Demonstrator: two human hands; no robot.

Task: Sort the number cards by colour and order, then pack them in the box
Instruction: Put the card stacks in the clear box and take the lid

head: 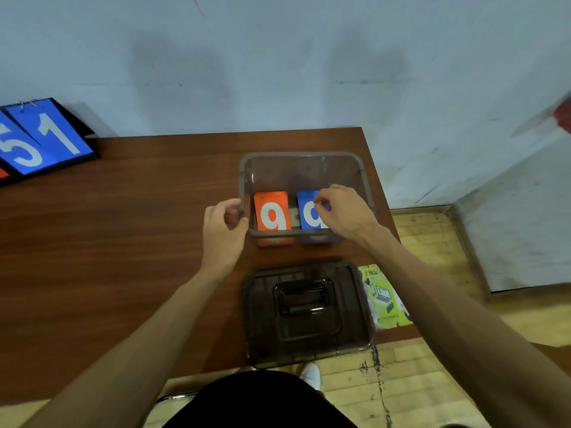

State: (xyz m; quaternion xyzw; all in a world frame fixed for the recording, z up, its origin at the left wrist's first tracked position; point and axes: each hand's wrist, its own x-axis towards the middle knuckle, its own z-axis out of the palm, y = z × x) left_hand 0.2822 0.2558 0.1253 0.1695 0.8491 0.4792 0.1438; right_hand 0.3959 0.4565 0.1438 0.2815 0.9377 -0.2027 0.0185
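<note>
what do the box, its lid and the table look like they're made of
The box: smoky see-through plastic, glossy; the table shows through its walls. The lid: likely the same tinted plastic, glints on its moulded handle. The table: wood or wood-look laminate, brown grain, sheen; can't tell which.

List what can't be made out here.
Head view.
- Digit on blue card: half covered by right hand.
- Cards under it and orange card in box: hidden.
- Rest of scoreboard: cut by left edge.
- Far-right red thing: blurred, cut off.
- Print on leaflet: too small.
</note>
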